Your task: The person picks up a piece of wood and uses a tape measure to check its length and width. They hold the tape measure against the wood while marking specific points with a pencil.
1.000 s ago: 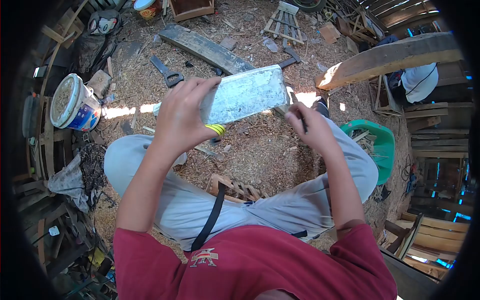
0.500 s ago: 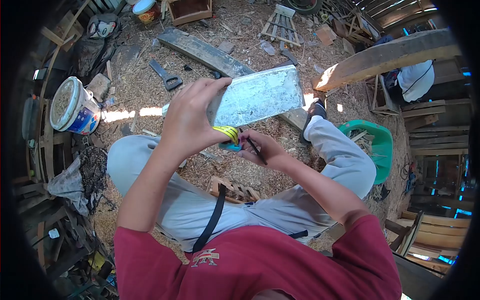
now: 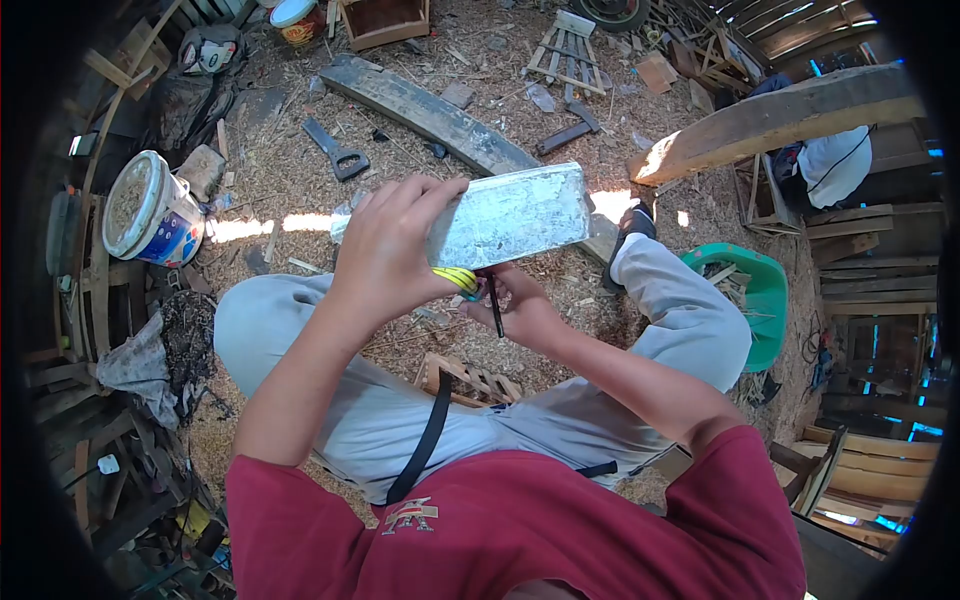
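While seated over a floor of wood shavings, the person works with both hands raised above the knees.

Head view, left hand: the left hand grips the near end of a flat rectangular silvery-white board, thumb on top, fingers wrapped behind it.
Head view, board: it is held up off the floor, tilted, its far end pointing right and away, above the right hand.
Head view, right hand: the right hand sits just under the board's lower edge, closed around a thin black pencil-like stick that points up to touch that edge.
Head view, between the hands: a yellow-and-blue tape measure shows just below the left hand, touching the board's underside; which hand holds it I cannot tell.
Head view, floor: a white plastic bucket stands at left, a long grey plank lies beyond the board, and a green plastic basin sits at right.
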Demonstrator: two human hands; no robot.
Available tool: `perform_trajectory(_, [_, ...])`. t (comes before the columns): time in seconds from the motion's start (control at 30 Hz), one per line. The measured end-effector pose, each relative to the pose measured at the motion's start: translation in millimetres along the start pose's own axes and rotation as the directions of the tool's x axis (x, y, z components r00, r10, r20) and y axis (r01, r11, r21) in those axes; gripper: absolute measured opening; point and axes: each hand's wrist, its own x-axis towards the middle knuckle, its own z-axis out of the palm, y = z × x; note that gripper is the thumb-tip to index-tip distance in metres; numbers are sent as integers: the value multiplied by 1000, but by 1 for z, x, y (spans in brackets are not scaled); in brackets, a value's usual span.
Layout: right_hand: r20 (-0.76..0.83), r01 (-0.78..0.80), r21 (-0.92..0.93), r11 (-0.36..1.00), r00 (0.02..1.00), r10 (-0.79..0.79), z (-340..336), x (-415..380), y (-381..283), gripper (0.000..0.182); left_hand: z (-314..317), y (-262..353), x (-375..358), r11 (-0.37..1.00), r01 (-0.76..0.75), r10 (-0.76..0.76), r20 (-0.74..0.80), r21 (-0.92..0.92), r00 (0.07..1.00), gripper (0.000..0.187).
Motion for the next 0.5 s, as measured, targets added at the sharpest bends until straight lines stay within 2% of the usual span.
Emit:
perform_trajectory(0.07, [-49, 44, -51, 998, 998, -46, -1, -4, 0, 54, 0, -1, -1, 1000, 15, -15, 14, 16, 1000, 86])
perform_trajectory(0.17, [-19, 228, -62, 972, 973, -229, -3, -6, 10, 46, 0, -8, -3, 998, 38, -40, 36, 47, 999, 88])
perform_trajectory(0.27, [172, 11, 145, 989, 984, -36, -17, -13, 6, 39, -2, -16, -6, 993, 57, -64, 71, 104, 995, 89])
perform_trajectory(0.37, [215, -100, 303, 948, 976, 34, -26, -14, 5, 32, -4, -22, -10, 984, 79, -101, 135, 158, 986, 88])
perform_trajectory(0.4, [225, -82, 291, 953, 974, 15, -32, -13, 4, 28, -2, -25, -13, 983, 82, -108, 156, 164, 982, 87])
perform_trajectory(0.5, [296, -270, 427, 863, 943, 149, -46, -11, -4, 26, 3, -32, -23, 981, 112, -144, 218, 157, 965, 86])
